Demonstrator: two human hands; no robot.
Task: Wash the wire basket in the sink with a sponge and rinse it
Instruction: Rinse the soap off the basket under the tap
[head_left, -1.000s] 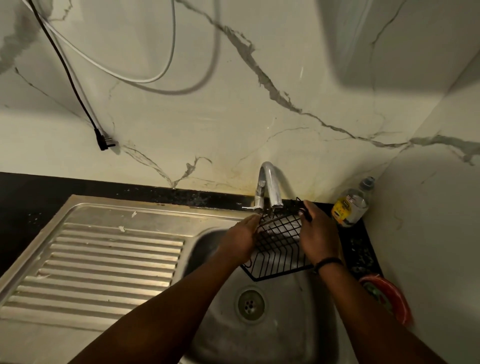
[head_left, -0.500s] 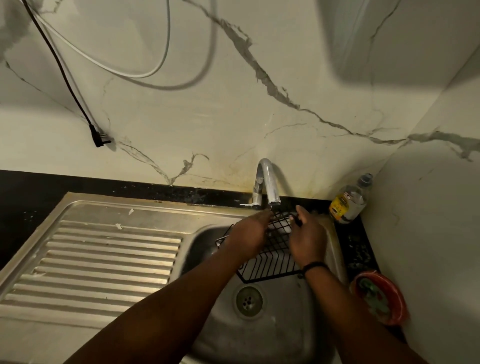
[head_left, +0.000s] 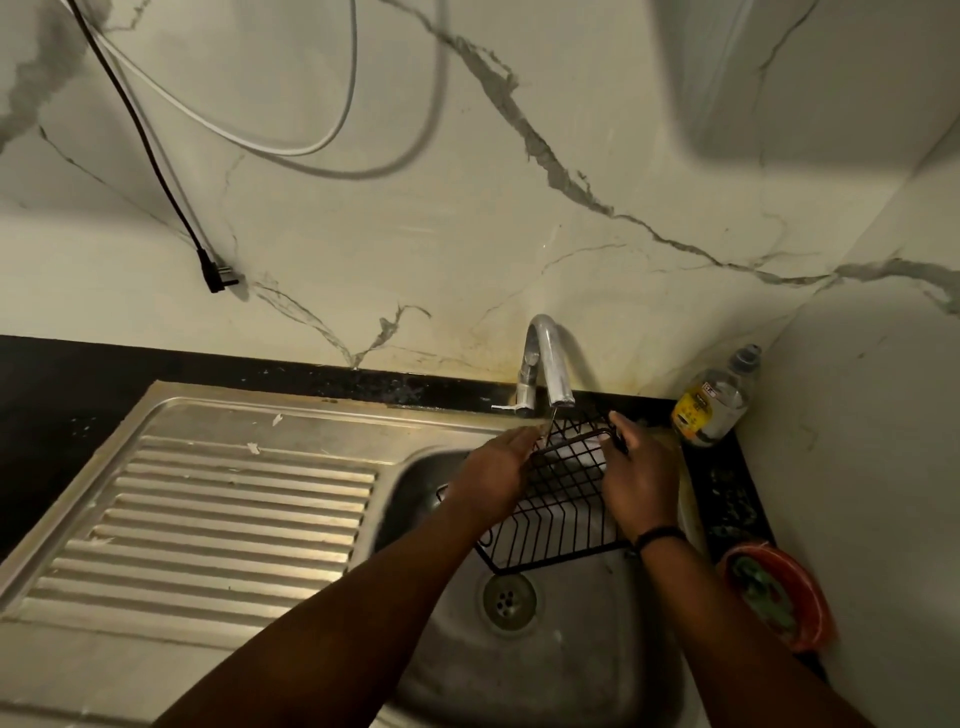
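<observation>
Left hand (head_left: 493, 475) gripping the wire basket's (head_left: 558, 506) left edge, right hand (head_left: 640, 486) curled round its right rim. Basket tilted over the sink (head_left: 545, 670) bowl, just under the tap (head_left: 545, 364). Dark worktop (head_left: 62, 395) left of the tap, marble wall behind. Bottle (head_left: 714, 400), red bowl (head_left: 779, 597) right of the tap. Fingertips hidden behind wire; lighting dim.

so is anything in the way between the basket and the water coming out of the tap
Nothing visible. Both hands, left hand and right hand, hold the wire basket over the sink, its upper edge directly below the faucet spout. Whether water is running is hard to tell.
</observation>
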